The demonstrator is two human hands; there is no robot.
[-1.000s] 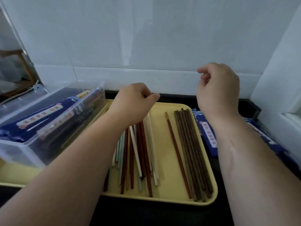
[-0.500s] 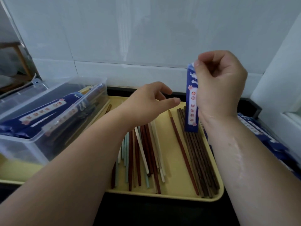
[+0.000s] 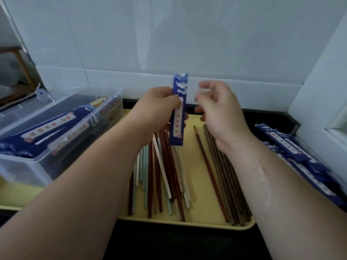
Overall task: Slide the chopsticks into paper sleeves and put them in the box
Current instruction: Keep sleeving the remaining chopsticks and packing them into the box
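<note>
Our left hand pinches the sleeve about its middle, fingers curled round it. The sleeve stands near upright, its notched top above the grip and its lower end hanging free below. We see no chopstick in it. Just right of the grip, our right hand is blurred, its fingers loosely curled and, as far as we can tell, holding nothing; it is not touching the sleeve.

Below the grip the mixed chopsticks lie crossed on the tray, with the dark chopsticks below and to the right. The box is off to the left and already holds filled sleeves. Spare sleeves lie well to the right.

We judge the pinch the main risk: squeezing mid-length may flatten the paper, so tips could snag or tear the mouth. Pulling from the crossed pile could yield a mismatched pair, or drag neighbours over the tray's near edge.
</note>
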